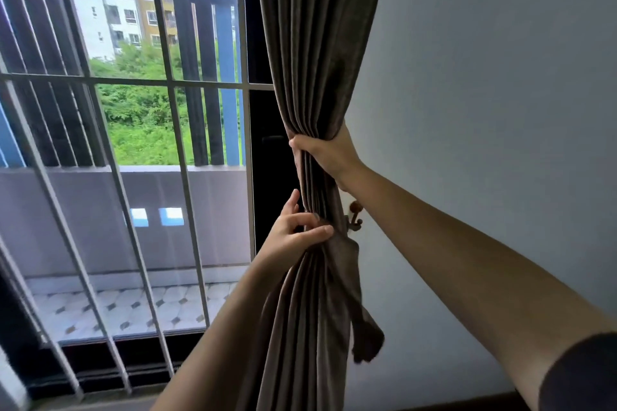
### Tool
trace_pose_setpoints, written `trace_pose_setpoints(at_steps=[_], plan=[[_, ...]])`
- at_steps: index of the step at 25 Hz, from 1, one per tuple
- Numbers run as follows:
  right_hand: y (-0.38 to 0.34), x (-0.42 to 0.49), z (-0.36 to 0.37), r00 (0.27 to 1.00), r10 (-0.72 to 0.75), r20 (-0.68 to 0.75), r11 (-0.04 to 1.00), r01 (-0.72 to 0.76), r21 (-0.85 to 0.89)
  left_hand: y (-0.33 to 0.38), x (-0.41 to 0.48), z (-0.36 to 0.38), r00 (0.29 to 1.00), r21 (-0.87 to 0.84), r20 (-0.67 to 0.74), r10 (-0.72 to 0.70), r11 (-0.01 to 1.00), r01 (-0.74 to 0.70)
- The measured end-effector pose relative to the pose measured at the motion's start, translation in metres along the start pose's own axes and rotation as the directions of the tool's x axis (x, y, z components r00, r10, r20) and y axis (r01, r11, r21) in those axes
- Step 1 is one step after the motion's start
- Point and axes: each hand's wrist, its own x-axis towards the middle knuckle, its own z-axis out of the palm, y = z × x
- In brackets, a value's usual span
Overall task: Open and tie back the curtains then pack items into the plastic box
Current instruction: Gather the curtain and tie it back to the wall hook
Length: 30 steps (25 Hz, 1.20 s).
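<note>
A brown-grey curtain (314,53) hangs gathered into a bunch at the right edge of the window. My right hand (325,155) grips the bunched folds from the wall side, fingers curled round them. Just below, my left hand (295,233) pinches the matching fabric tie-back (347,264) against the curtain with thumb and fingers. The tie-back's loose end (367,340) dangles down on the right. A small brass wall hook (354,215) sticks out from the wall right behind the curtain, between my two hands.
A window with a white metal grille (173,83) fills the left; beyond it are a balcony with a tiled floor, trees and buildings. A plain white wall (484,93) is on the right. A dark skirting strip (467,402) runs along the bottom right.
</note>
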Motion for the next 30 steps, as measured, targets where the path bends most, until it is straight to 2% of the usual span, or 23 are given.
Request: trace_pose_setpoints(at_steps=[2,4,7,11,13,16,19,22,26,28,30], plan=[[-0.008,0.002,0.002,0.999,0.043,0.019,0.999,-0.044,0.031,-0.001,0.003,0.006,0.999,-0.048,0.001,0.037,0.998,-0.037],[-0.011,0.003,0.003,0.995,0.098,0.031,0.993,-0.099,0.064,-0.007,0.006,0.012,0.992,0.073,-0.057,0.113,0.991,-0.109],[-0.011,0.003,0.003,0.989,0.144,0.035,0.985,-0.147,0.090,-0.015,0.008,0.022,0.941,0.296,-0.183,0.284,0.929,-0.223],[-0.011,0.002,0.001,0.987,0.154,0.036,0.982,-0.157,0.108,-0.017,0.009,0.032,0.894,0.383,-0.277,0.353,0.894,-0.234],[-0.011,0.001,0.000,0.987,0.159,0.031,0.980,-0.162,0.116,-0.017,0.009,0.036,0.874,0.339,-0.370,0.314,0.922,-0.187],[-0.013,-0.001,0.002,0.982,0.184,0.048,0.975,-0.188,0.115,-0.008,0.010,0.041,0.874,0.148,-0.468,0.131,0.987,-0.069],[-0.016,-0.005,0.003,0.977,0.202,0.074,0.969,-0.210,0.129,0.004,0.015,0.049,0.844,0.079,-0.535,0.015,0.996,0.032],[-0.016,-0.006,0.001,0.977,0.204,0.062,0.965,-0.211,0.153,0.012,0.021,0.055,0.770,0.072,-0.635,-0.063,0.988,0.140],[-0.017,-0.011,0.000,0.975,0.202,0.092,0.965,-0.214,0.153,0.021,0.026,0.058,0.695,0.169,-0.718,-0.038,0.959,0.227],[-0.014,-0.012,-0.014,0.954,0.156,0.258,0.967,-0.200,0.156,0.021,0.027,0.058,0.684,0.191,-0.729,-0.042,0.946,0.262],[-0.003,-0.012,-0.040,0.864,0.108,0.491,0.976,-0.186,0.112,0.018,0.027,0.056,0.691,0.194,-0.721,-0.047,0.944,0.266]])
